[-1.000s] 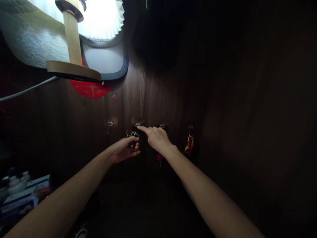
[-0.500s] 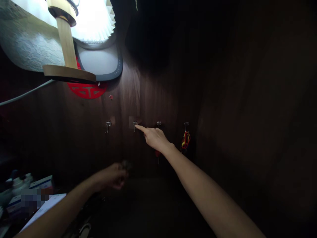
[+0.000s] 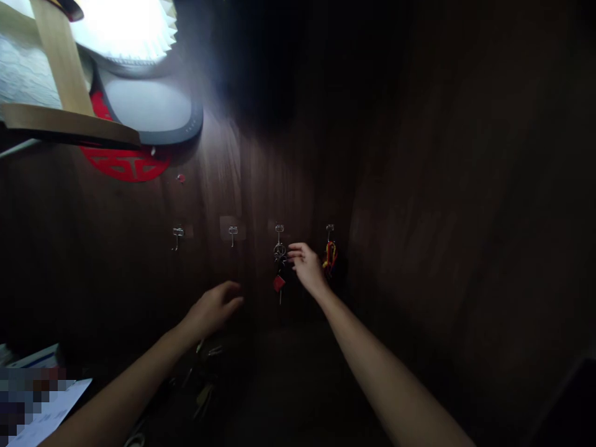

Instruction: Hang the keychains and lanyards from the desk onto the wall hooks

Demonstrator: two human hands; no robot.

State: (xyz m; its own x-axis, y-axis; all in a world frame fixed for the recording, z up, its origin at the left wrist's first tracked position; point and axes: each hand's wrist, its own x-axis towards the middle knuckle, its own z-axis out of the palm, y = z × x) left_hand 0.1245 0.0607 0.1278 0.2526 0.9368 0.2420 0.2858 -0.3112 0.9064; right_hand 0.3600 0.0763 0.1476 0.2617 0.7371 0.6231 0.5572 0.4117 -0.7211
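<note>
My right hand (image 3: 308, 268) reaches to a bunch of keys (image 3: 280, 253) with a red tag (image 3: 279, 284), hanging from the third hook (image 3: 279, 228). Its fingers are apart, their tips beside the key ring; whether they touch is unclear. My left hand (image 3: 215, 308) is lower and to the left, thumb and fingers apart with nothing visible between them. Below it, dim and blurred, are loose keys (image 3: 203, 397); what supports them is too dark to tell. A red and yellow cord (image 3: 330, 257) hangs on the rightmost hook (image 3: 330, 228).
Two bare hooks, one at left (image 3: 177, 231) and one beside it (image 3: 233, 230), are on the dark wood panel (image 3: 410, 186). A bright lamp (image 3: 125, 31) with a wooden stand (image 3: 69, 121) is at upper left. Papers (image 3: 65, 403) and a box (image 3: 40, 359) are at lower left.
My right hand has left the second hook and moved to the keys on the third. The dark item in my left hand is gone from it; keys now show below. The view has shifted right.
</note>
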